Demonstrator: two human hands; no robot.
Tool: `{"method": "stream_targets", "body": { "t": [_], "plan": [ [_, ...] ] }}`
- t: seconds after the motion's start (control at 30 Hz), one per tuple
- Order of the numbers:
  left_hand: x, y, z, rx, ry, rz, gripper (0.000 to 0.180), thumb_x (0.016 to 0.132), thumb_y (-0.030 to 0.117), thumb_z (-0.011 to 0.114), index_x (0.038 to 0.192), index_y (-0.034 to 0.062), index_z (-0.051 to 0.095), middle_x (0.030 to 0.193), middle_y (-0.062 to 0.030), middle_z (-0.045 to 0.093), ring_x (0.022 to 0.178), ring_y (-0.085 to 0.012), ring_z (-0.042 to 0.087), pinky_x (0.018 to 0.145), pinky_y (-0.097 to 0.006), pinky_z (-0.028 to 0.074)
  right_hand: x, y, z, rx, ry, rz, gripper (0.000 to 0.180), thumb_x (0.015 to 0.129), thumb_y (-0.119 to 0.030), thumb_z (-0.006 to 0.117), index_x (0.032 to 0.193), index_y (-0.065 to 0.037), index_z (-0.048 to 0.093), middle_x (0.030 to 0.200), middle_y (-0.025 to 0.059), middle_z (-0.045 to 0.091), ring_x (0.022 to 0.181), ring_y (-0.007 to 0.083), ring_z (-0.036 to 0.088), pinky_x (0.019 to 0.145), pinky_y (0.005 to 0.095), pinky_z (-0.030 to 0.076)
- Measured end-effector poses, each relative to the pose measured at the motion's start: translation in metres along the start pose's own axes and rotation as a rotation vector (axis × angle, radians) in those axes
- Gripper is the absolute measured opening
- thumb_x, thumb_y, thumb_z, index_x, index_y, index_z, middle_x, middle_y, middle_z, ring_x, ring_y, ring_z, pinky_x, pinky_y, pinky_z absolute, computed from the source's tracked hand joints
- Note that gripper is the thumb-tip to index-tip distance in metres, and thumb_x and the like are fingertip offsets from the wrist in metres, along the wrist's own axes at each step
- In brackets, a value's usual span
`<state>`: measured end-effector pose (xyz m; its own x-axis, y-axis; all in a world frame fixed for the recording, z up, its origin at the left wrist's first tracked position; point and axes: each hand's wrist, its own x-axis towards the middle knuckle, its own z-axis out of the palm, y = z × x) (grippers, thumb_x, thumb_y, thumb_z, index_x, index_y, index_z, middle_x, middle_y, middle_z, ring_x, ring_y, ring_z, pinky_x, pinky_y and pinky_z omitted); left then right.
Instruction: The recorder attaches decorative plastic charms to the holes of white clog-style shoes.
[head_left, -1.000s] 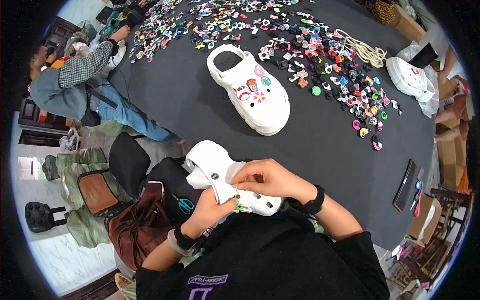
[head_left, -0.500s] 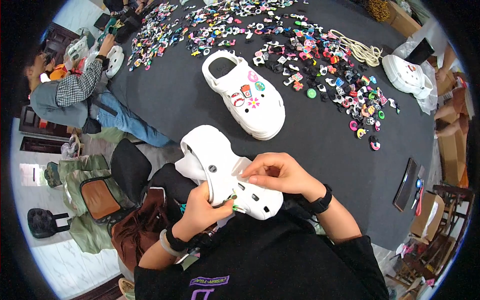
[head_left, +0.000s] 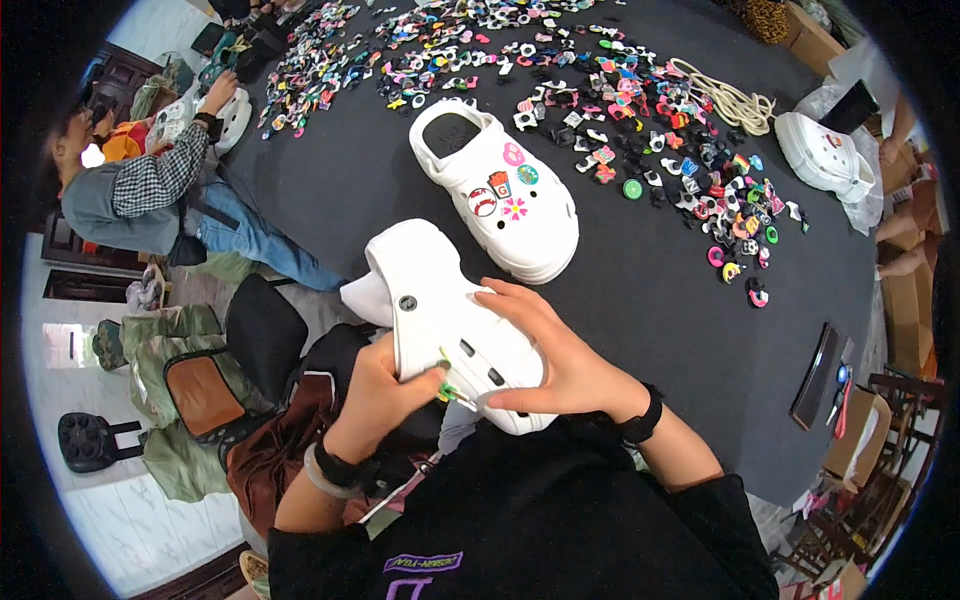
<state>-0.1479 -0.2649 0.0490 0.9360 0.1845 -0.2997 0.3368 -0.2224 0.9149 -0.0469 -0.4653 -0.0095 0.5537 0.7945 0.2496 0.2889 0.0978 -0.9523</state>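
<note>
White clog (head_left: 445,312), smooth slotted upper (head_left: 500,345), held by both hands (head_left: 575,365), flat black tabletop (head_left: 670,350)

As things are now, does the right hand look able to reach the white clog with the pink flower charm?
Probably yes: the flower clog lies just beyond the right hand, with open table between. That hand holds another clog, so it may need to let go first.
</note>
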Motion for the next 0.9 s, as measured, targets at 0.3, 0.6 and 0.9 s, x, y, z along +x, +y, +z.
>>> {"method": "stream_targets", "body": {
  "t": [0.3, 0.6, 0.9],
  "plan": [
    [0.013, 0.002, -0.024, -0.011, -0.118, -0.155, 0.025, 0.080, 0.005, 0.063, 0.102, -0.0066, 0.062, 0.093, -0.0080, 0.067, 0.082, -0.0098, 0.060, 0.073, -0.025, 0.049, 0.006, -0.011, 0.001, 0.045, 0.013, 0.092, 0.078, 0.071, -0.028, 0.077, 0.137, -0.009, 0.040, 0.143, 0.0277, 0.027, 0.136, 0.0394, 0.024, 0.108, 0.0447, 0.025],
    [0.010, -0.007, -0.035, -0.304, -0.265, -0.274, 0.028, 0.084, 0.009, 0.066, 0.109, -0.0040, 0.060, 0.099, -0.0063, 0.065, 0.086, -0.0088, 0.059, 0.078, -0.024, 0.047, -0.004, 0.003, 0.002, 0.104, 0.010, 0.060, 0.073, 0.072, -0.028, 0.076, 0.135, -0.013, 0.043, 0.145, 0.0208, 0.027, 0.136, 0.0357, 0.026, 0.109, 0.0450, 0.025],
    [0.003, 0.014, -0.019, -0.106, -0.282, -0.074, 0.028, 0.084, 0.009, 0.066, 0.108, -0.0041, 0.060, 0.097, -0.0042, 0.065, 0.087, -0.0073, 0.057, 0.076, -0.024, 0.045, -0.003, 0.023, 0.000, 0.276, 0.061, 0.075, 0.066, 0.077, -0.025, 0.073, 0.134, -0.011, 0.043, 0.143, 0.0162, 0.034, 0.133, 0.0291, 0.032, 0.108, 0.0411, 0.027]
  ]
}}
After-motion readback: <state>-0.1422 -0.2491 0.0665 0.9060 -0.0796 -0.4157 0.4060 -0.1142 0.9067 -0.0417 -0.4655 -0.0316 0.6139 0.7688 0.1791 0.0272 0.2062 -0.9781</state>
